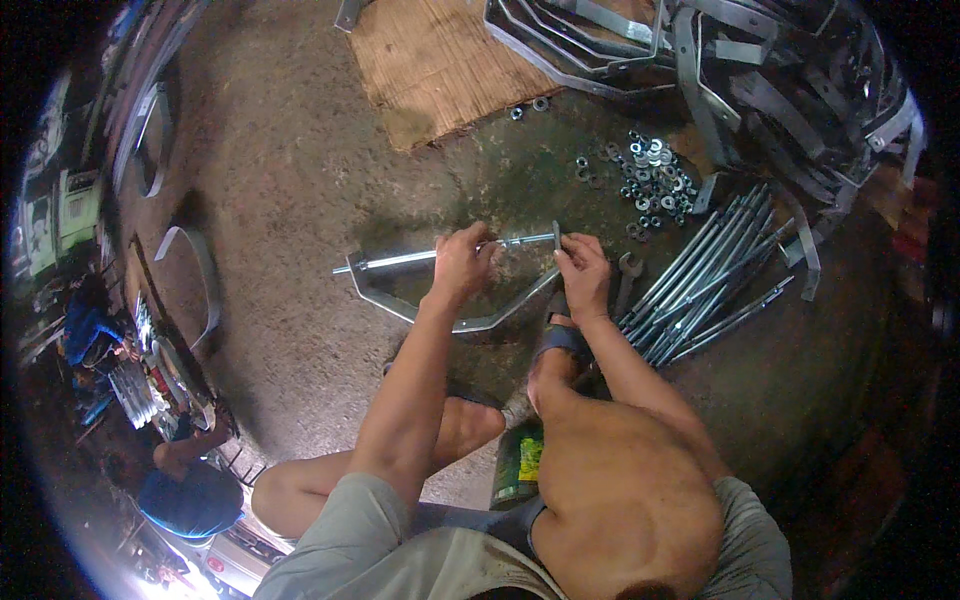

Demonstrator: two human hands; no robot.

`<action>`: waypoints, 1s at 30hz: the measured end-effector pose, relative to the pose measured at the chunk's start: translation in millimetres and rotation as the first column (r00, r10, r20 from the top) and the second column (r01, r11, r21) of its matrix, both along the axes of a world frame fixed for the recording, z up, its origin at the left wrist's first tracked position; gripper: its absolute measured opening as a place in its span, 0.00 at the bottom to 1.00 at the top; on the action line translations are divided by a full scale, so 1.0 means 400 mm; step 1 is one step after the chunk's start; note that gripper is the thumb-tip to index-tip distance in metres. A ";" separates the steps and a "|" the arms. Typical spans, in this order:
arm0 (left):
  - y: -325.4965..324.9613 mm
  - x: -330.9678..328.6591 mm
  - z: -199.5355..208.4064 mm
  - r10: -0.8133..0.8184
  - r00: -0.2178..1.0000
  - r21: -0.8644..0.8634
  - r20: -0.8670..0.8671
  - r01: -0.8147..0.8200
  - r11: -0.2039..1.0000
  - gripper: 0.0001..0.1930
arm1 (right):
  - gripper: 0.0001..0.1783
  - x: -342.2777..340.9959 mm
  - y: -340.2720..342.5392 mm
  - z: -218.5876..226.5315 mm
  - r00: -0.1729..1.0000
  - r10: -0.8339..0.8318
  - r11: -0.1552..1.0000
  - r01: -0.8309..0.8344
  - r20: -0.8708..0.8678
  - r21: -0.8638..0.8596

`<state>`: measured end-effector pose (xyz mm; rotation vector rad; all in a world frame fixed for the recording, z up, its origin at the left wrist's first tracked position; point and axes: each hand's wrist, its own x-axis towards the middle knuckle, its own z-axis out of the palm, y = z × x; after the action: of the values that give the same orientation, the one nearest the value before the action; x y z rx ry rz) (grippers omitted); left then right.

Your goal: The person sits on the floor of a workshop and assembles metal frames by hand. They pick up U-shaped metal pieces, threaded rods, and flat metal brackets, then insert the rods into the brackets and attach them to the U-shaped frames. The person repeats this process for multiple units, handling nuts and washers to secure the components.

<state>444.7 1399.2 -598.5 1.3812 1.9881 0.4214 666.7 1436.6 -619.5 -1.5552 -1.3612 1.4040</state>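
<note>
A long metal rod (400, 260) with threaded ends runs across a bent flat-bar bracket (478, 323) on the floor before me. It passes through the bracket's left end and reaches its upright right end. My left hand (463, 264) is closed round the rod near its middle. At the right end of the bracket, the thumb and fingers of my right hand (585, 272) pinch the bar beside the rod tip. Whether a small nut or washer is also between those fingers cannot be seen. Just right of that hand lies an open-ended wrench (629, 266).
Loose nuts and washers (655, 180) lie beyond my right hand. Nearer is a bundle of metal rods (700, 280). More bent brackets (760, 80) are piled at the far right, beside a cardboard sheet (440, 70). A green can (517, 465) stands between my legs.
</note>
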 end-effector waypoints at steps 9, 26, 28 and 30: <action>0.003 0.071 0.009 0.041 0.984 0.163 -0.173 -0.012 0.987 0.06 | 0.14 0.001 0.004 0.026 0.996 0.029 0.999 -0.032 0.080 0.037; 0.006 -0.006 0.000 -0.095 0.975 0.152 0.203 0.064 0.986 0.08 | 0.11 0.005 0.011 0.006 0.993 -0.030 0.998 0.024 -0.110 -0.057; -0.011 -0.002 -0.014 -0.063 0.984 0.158 0.167 0.037 0.987 0.08 | 0.11 0.000 0.006 0.007 0.994 -0.007 0.998 0.000 -0.108 -0.066; -0.006 0.008 -0.013 -0.047 0.991 0.202 0.123 0.021 0.979 0.08 | 0.11 0.005 0.012 0.001 0.998 0.018 0.999 -0.020 -0.067 -0.027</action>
<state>447.9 1396.6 -603.6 1.4693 1.8553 0.6926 668.9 1441.3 -619.1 -1.5029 -1.3256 1.4788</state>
